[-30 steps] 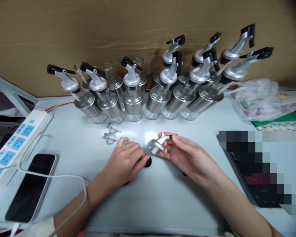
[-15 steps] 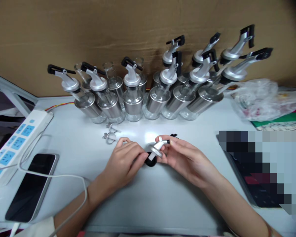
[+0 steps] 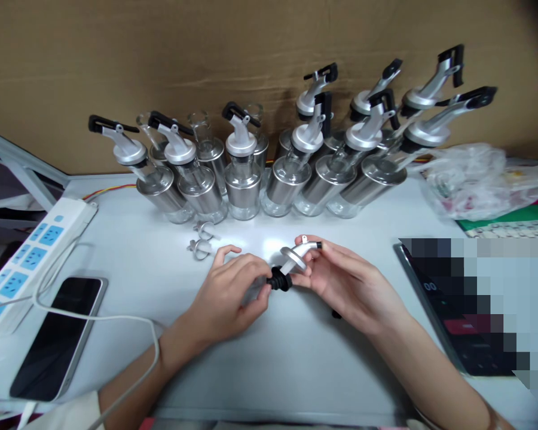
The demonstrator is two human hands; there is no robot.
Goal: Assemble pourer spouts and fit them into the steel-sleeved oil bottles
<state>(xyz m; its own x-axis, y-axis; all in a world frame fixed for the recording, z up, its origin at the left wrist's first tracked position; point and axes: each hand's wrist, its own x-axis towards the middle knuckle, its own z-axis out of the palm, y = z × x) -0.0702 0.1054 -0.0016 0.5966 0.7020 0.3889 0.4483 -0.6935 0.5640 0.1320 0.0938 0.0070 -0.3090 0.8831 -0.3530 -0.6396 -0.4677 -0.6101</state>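
Observation:
Between finger and thumb, my left hand [image 3: 235, 292] pinches a ribbed black rubber stopper [image 3: 280, 279]. My right hand [image 3: 352, 280] is closed on a silver pour spout [image 3: 298, 254] with a black tip, its disc and pale stem tilted down toward the stopper. Stem and stopper lie very close; whether they touch I cannot tell. Left of my left hand, silver spout pieces [image 3: 200, 248] rest on the table. A small black part [image 3: 336, 313] shows partly under my right hand. Behind, several glass and steel oil bottles [image 3: 244, 185] stand in rows, many topped with silver and black pourers.
At the left lie a white power strip [image 3: 31, 263], a phone [image 3: 58, 337] and a white cable [image 3: 116, 318] crossing over my left forearm. To the right are a crumpled plastic bag [image 3: 470, 179] and a partly blurred dark device [image 3: 439, 310]. Cardboard [image 3: 206, 54] backs the table.
My right hand has moved the spout slightly up and right. The stopper has turned in my left hand, so its ribbed side shows instead of its open end.

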